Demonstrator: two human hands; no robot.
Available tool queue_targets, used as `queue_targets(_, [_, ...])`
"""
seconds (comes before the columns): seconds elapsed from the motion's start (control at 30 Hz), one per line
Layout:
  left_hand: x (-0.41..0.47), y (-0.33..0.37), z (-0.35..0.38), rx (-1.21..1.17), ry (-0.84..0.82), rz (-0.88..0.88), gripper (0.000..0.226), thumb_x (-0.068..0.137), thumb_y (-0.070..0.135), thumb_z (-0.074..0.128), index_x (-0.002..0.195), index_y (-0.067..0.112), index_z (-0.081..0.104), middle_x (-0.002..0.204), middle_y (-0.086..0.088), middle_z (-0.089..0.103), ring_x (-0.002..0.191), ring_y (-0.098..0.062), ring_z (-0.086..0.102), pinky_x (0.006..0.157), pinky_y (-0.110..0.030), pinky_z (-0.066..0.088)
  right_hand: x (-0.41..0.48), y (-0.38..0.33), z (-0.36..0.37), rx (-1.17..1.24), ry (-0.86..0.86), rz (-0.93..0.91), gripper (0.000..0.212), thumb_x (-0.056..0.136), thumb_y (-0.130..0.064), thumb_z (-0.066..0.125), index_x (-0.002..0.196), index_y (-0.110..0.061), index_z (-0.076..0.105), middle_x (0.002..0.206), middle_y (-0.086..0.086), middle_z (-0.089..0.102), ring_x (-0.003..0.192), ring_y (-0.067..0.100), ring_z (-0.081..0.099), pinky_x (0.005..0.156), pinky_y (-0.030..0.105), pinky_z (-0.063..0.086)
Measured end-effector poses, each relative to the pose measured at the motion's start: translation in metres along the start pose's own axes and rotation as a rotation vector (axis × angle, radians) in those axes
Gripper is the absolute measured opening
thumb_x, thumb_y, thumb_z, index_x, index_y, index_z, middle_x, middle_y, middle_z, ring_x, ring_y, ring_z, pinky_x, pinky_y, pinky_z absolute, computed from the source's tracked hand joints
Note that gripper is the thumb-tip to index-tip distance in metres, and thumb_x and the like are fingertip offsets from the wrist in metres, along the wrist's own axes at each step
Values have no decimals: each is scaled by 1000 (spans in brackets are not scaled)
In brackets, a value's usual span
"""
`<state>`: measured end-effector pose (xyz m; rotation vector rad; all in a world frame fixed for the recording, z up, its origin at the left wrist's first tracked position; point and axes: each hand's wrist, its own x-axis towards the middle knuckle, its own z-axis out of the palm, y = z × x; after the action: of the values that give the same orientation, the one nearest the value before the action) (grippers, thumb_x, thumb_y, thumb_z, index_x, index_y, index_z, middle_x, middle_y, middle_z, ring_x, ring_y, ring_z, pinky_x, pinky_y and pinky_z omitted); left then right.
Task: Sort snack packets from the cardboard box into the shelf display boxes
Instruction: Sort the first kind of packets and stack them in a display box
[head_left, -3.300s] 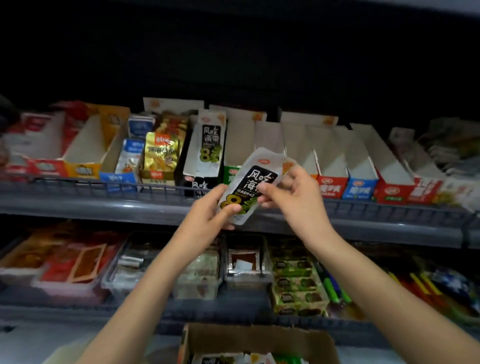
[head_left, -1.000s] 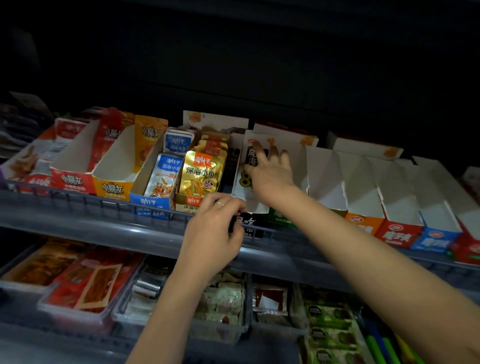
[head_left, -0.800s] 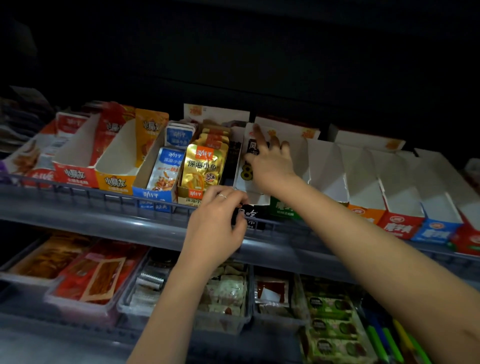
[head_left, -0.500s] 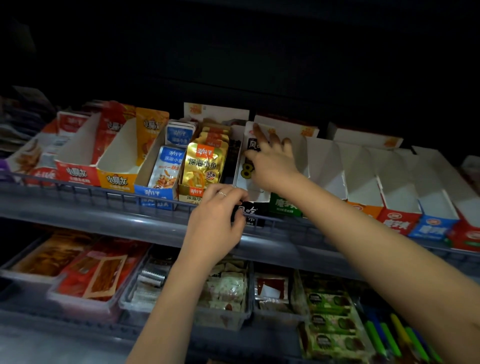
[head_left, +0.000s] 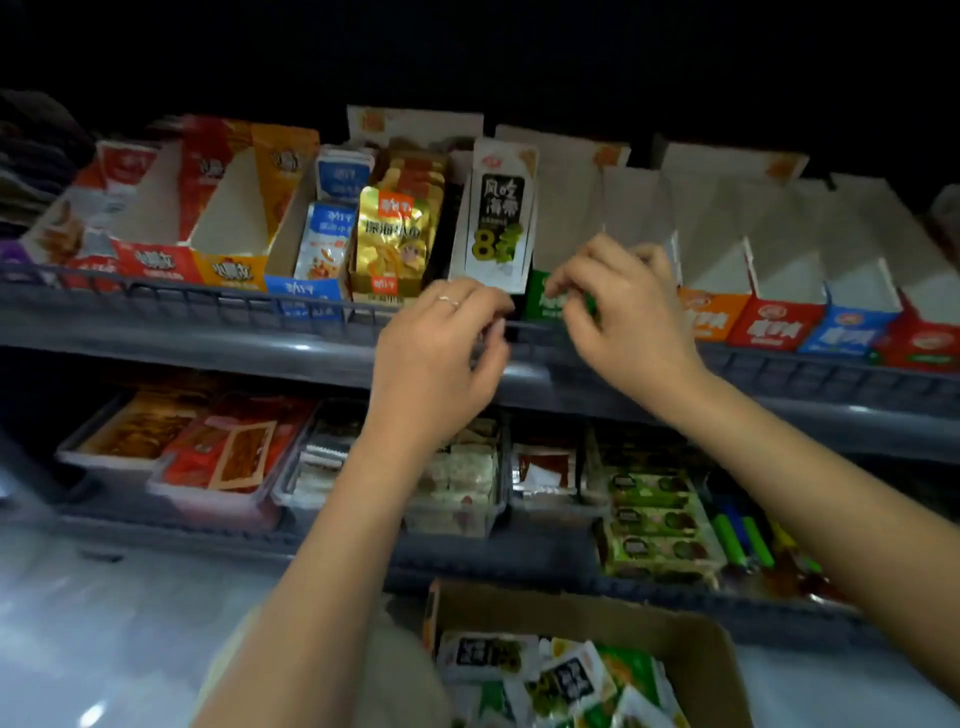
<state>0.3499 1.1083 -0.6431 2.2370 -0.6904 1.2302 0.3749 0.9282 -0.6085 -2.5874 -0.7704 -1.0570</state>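
A white-and-black seaweed packet (head_left: 500, 218) stands upright in the black display box (head_left: 441, 228) on the upper shelf. My left hand (head_left: 441, 348) is at that box's front lip by the shelf rail, fingers curled round the edge. My right hand (head_left: 621, 306) hovers just right of it, in front of the green display box (head_left: 543, 304), fingers loosely curled and holding nothing. The cardboard box (head_left: 582, 610) sits low in the view with several mixed snack packets (head_left: 571, 675) in it.
Left of the black box are gold packets (head_left: 395, 239) and blue packets (head_left: 327, 239) in their boxes. Orange, red and blue display boxes (head_left: 774, 325) stand in a row to the right. The lower shelf holds clear trays (head_left: 457, 483) of snacks.
My right hand has let go of the seaweed packet and drawn back to the shelf front. The packet now stands in its box. The view has tilted down, showing the cardboard box.
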Motion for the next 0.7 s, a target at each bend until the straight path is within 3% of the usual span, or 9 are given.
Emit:
queue_targets(0.07, [-15, 22, 3, -39, -147, 70, 17, 87, 16, 50, 89, 10, 66, 84, -3, 66, 79, -22, 60, 61, -35, 48, -39, 4, -12, 63, -59, -50, 18, 82, -12, 47, 88, -12, 64, 90, 3, 57, 85, 21, 54, 79, 28, 28])
queue_targets(0.17, [-52, 47, 22, -74, -515, 146, 27, 85, 26, 42, 86, 13, 65, 80, -2, 65, 74, -26, 63, 54, -35, 50, -108, 13, -17, 105, -248, -61, 19, 84, -13, 45, 89, -11, 64, 91, 4, 57, 86, 19, 53, 77, 29, 34])
queue_targets(0.27, [-103, 57, 36, -70, -793, 152, 36, 86, 30, 33, 90, 13, 64, 84, -5, 67, 74, -29, 64, 54, -36, 49, -200, 7, -11, 358, -428, 235, 16, 89, -6, 49, 89, -13, 64, 91, -1, 56, 81, 14, 55, 71, 24, 40])
queue_targets(0.33, [-139, 59, 35, -39, -920, 120, 27, 93, 25, 38, 99, 14, 61, 90, -5, 66, 79, -27, 63, 58, -34, 45, -263, -3, -6, 494, -614, 451, 20, 92, -2, 52, 89, -18, 63, 89, -10, 53, 77, 6, 55, 67, 14, 40])
queue_targets(0.43, [-182, 64, 27, -83, -1050, 75, 20, 98, 24, 44, 106, 16, 61, 92, -2, 65, 81, -21, 61, 60, -31, 39, -350, -11, 6, 541, -1016, 593, 25, 92, 5, 48, 98, -12, 66, 92, -17, 53, 86, 1, 56, 70, 8, 37])
queue_targets(0.5, [-202, 70, 21, -116, -1084, 37, 24, 99, 30, 44, 106, 16, 63, 88, -1, 67, 78, -20, 62, 61, -31, 41, -398, -12, 18, 551, -1181, 678, 31, 90, 12, 43, 101, -4, 67, 101, -4, 62, 102, 15, 61, 77, 6, 36])
queue_targets(0.57, [-218, 76, 18, -134, -1119, -2, 29, 99, 36, 42, 105, 18, 63, 88, -2, 68, 79, -22, 62, 63, -33, 44, -433, -15, 30, 548, -1264, 740, 35, 88, 15, 41, 109, 0, 64, 117, 11, 61, 114, 24, 56, 84, 14, 39])
queue_targets(0.7, [-232, 88, 17, -185, -1157, 8, 31, 98, 39, 42, 102, 18, 64, 88, -3, 68, 78, -23, 61, 64, -33, 47, -472, -24, 58, 490, -1301, 797, 44, 87, 6, 54, 129, -8, 52, 142, 11, 43, 125, 27, 46, 94, 35, 44])
